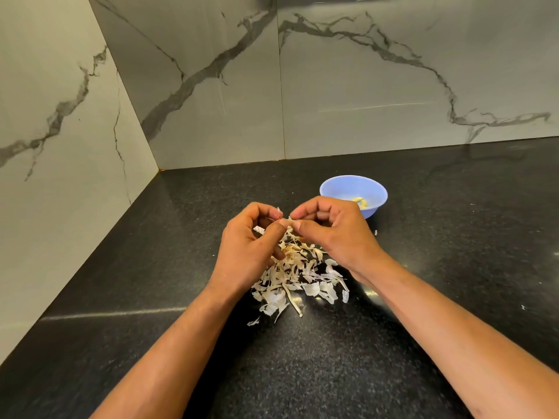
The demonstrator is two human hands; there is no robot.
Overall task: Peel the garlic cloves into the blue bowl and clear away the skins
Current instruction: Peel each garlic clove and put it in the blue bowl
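Note:
My left hand and my right hand meet fingertip to fingertip above the counter, both pinching one small garlic clove with papery skin sticking out of it. Most of the clove is hidden by my fingers. Under and in front of my hands lies a loose pile of pale garlic skins. The blue bowl stands just behind my right hand, and peeled yellowish cloves show inside it.
The dark speckled counter runs into a corner at the left, closed by marble-look walls at the back and left. A few stray skin flecks lie right of the bowl.

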